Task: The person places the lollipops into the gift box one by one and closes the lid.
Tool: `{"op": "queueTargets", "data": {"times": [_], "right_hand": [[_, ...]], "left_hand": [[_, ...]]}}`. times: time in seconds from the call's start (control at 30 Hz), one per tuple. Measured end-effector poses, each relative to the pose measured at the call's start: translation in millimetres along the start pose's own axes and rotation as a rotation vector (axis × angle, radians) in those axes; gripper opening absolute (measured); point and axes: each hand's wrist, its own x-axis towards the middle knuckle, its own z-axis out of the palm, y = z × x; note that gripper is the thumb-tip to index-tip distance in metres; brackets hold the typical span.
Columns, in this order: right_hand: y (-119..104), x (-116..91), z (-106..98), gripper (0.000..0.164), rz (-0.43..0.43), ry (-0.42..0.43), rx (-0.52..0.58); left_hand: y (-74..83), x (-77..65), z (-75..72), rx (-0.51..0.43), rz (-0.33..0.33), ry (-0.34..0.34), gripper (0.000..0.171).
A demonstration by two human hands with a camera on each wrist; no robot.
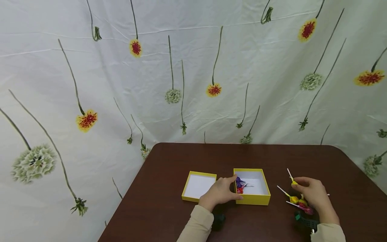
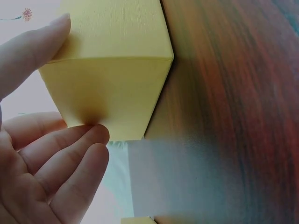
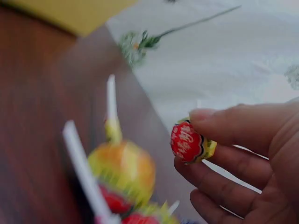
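Head view: left hand (image 1: 222, 193) grips the yellow box (image 1: 252, 187) on the worktop (image 1: 169, 188); right hand (image 1: 314, 193) pinches a lollipop (image 1: 292, 180).

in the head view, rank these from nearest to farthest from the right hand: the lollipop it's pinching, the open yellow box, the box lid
1. The pinched lollipop, held at the fingertips of the right hand.
2. The open yellow box, to that hand's left, held by the left hand.
3. The box lid, farthest left, beyond the box.
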Motion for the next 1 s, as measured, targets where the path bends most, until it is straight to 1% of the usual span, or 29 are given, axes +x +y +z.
{"op": "queueTargets", "data": {"times": [0.1,0.23,0.33,0.43,0.53,0.8,0.9,1.0], "right_hand": [[-7.6,1.5,-1.6,0.052,-0.012,0.042,0.044],[-19.7,2.7,-4.1,0.052,0.001,0.089,0.076],[-28.8,2.8,-6.3,0.05,-0.021,0.113,0.095],[-37.4,2.5,-9.4,0.048,-0.079,0.12,0.11],[-47.3,2.2,-11.6,0.045,-0.101,0.138,0.116],[-76.1,-0.4,-13.9,0.041,-0.111,0.177,0.111],[-81.9,-0.8,-12.5,0.038,-0.14,0.187,0.102],[-85.6,0.1,-9.2,0.031,-0.201,0.195,0.098]], "left_hand": [[0.8,-0.4,-0.7,-0.003,-0.002,-0.001,0.082],[0.7,-0.5,-0.6,-0.006,-0.004,-0.003,0.082],[0.1,-0.2,0.1,-0.002,-0.006,-0.005,0.082],[-0.2,0.2,0.8,0.004,-0.004,-0.004,0.082],[0.2,0.3,0.6,0.003,-0.002,-0.003,0.082],[2.2,-0.4,-1.3,-0.002,0.006,-0.007,0.082],[2.1,0.1,-1.4,0.004,0.005,-0.008,0.081],[1.8,0.4,-1.6,0.009,0.006,-0.006,0.082]]}}
